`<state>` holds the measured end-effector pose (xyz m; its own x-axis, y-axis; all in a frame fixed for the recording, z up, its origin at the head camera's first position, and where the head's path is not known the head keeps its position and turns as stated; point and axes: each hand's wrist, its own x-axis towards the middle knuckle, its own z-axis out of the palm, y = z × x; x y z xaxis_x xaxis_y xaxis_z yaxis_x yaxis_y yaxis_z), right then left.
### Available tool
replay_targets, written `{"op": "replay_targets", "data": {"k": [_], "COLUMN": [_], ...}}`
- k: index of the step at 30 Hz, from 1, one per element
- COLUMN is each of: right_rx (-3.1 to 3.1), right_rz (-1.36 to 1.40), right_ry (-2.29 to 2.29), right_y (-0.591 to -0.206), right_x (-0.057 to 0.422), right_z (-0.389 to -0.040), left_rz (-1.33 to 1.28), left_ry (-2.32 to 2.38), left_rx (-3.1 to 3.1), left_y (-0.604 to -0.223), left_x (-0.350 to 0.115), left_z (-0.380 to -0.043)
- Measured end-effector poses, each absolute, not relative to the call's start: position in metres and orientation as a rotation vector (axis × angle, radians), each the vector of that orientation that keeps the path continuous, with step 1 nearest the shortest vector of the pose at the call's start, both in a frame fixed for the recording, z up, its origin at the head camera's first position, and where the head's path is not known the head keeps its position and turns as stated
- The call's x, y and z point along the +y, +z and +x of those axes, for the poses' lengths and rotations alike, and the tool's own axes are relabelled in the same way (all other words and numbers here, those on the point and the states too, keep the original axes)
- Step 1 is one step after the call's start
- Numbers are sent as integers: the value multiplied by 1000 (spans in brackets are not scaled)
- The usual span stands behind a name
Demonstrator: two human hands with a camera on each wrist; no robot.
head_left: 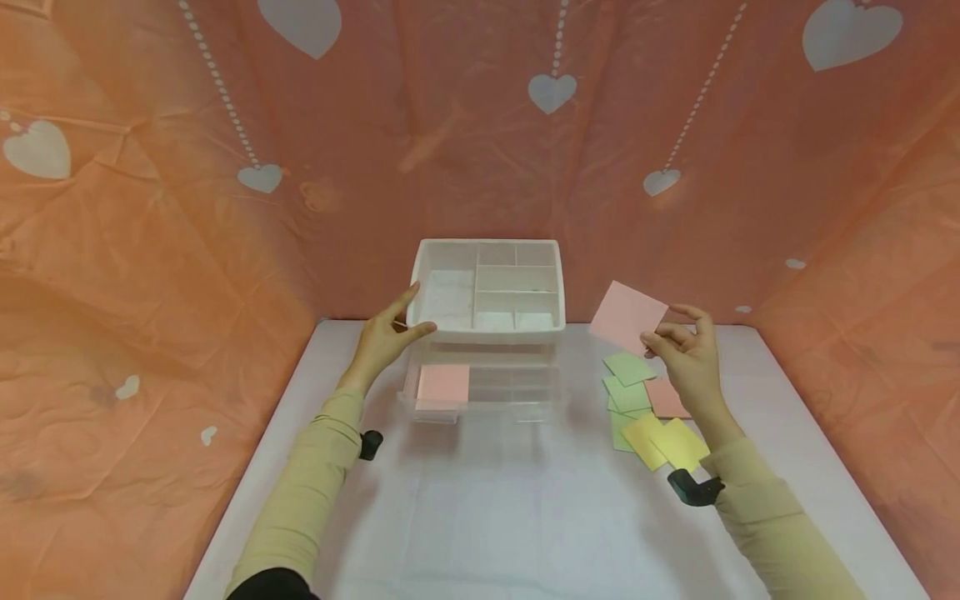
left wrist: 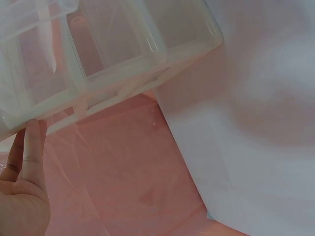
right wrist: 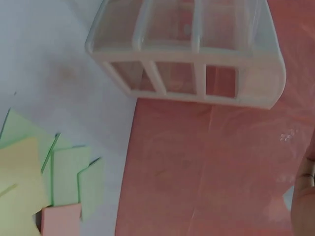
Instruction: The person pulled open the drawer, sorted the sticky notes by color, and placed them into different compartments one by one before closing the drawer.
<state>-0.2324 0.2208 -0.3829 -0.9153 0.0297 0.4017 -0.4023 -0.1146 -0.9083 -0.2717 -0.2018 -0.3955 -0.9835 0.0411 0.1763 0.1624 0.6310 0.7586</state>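
Pinching a pink sticky note (head_left: pixel 624 313), mostly beyond the fingertips, in the right hand (head_left: pixel 692 354), and touching the drawer organizer (head_left: pixel 491 337), likely for steadiness, with the left hand (head_left: pixel 381 342) wide.

The right hand (head_left: pixel 692 358) pinches a pink note (head_left: pixel 626 315) while the left hand (head_left: pixel 380 340) touches the white organizer (head_left: pixel 495 337).

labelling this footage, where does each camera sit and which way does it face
Head: on the head, facing forward and down at the white organizer and paper squares; left hand, right hand and forearms show.
Left wrist: on that wrist, facing the white organizer, table and backdrop; left hand partly shows, lower left.
Right wrist: on that wrist, facing the white organizer and paper squares; part of the right hand shows at right.
Head and right wrist share the paper squares.
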Motion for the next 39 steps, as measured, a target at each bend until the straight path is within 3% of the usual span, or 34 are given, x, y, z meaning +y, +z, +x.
{"op": "replay_targets", "data": {"k": [13,39], "right_rx": [-1910,-2234], "right_rz": [552,653], "right_ry": [2108,2133], "right_y": [-374,-396], "right_x": [173,96], "right_z": [-237,-246], "left_rz": [-178,-160], "left_ry": [-1255,-1278], "left_rx": [-2710,-2712], "left_y": [-394,-396], "left_x": [-200,-202], "left_z": [-273,-272]}}
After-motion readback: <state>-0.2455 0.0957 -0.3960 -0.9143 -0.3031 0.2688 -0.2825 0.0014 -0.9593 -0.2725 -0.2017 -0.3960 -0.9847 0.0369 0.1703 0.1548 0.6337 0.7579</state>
